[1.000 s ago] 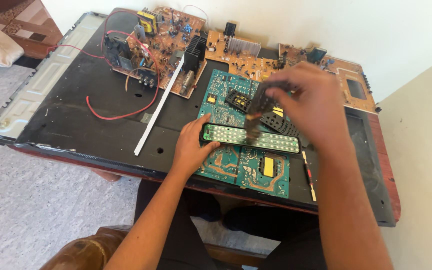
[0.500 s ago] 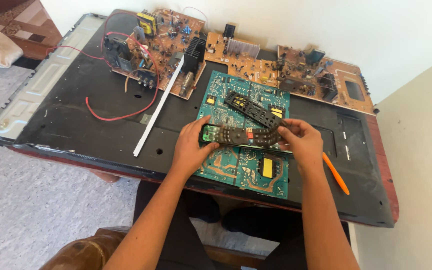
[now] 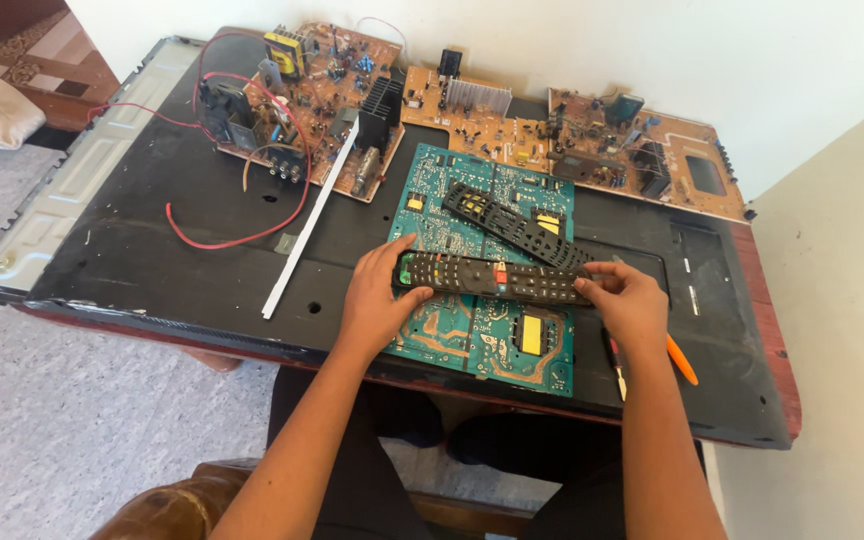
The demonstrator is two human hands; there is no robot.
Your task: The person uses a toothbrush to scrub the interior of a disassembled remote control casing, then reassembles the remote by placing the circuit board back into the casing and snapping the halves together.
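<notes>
Gripping black remote (image 3: 497, 279), left hand (image 3: 377, 300), right hand (image 3: 632, 305), green board (image 3: 472, 330) beneath

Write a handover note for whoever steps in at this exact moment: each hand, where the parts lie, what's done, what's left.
Left hand: grips the left end of the remote control.
Right hand: grips its right end.
The remote lies across the green circuit board, keys facing up.
A black front shell with empty button holes lies loose just behind it on the same board.
An orange-handled screwdriver lies on the black panel beside the right hand.
Done: shell is off.
Left: shell not yet back on, apparently.
</notes>
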